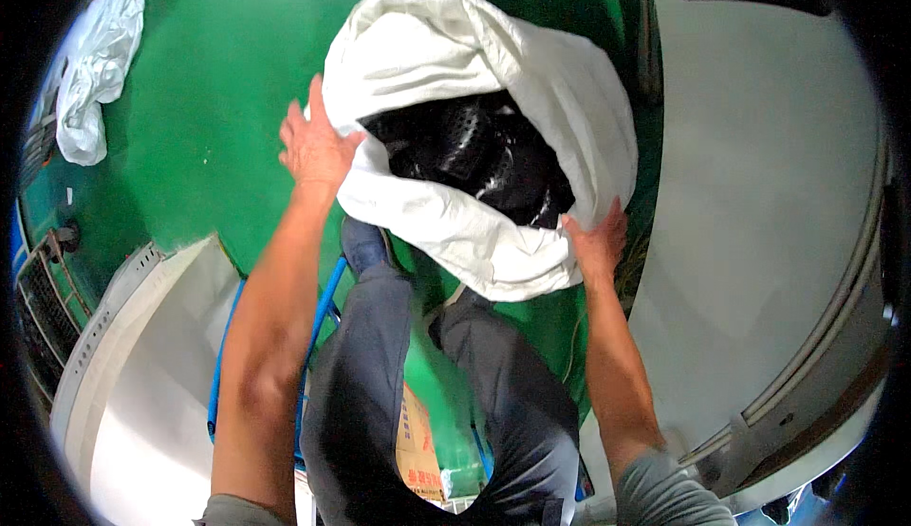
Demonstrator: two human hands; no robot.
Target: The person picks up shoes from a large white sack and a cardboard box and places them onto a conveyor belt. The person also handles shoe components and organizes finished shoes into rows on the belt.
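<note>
A large white woven sack (427, 199) stands on the floor in front of my feet, its mouth open and its rim folded outward. Inside lie several glossy black parts (465, 142), one with a row of small holes; their exact kind cannot be made out. At the sack's left side is my left hand (320, 151), fingers spread and the thumb resting against the rim. My right hand (598, 241) grips the lower right rim, thumb on the inner edge and fingers outside. The bottom of the sack is hidden.
A pale machine surface (759, 194) borders the right side. White curved panel (152, 384) and a blue tubular frame (327, 313) stand at lower left. Another white bag (95, 80) lies far left on the green floor (218, 80). A cardboard box (418, 441) shows between my legs.
</note>
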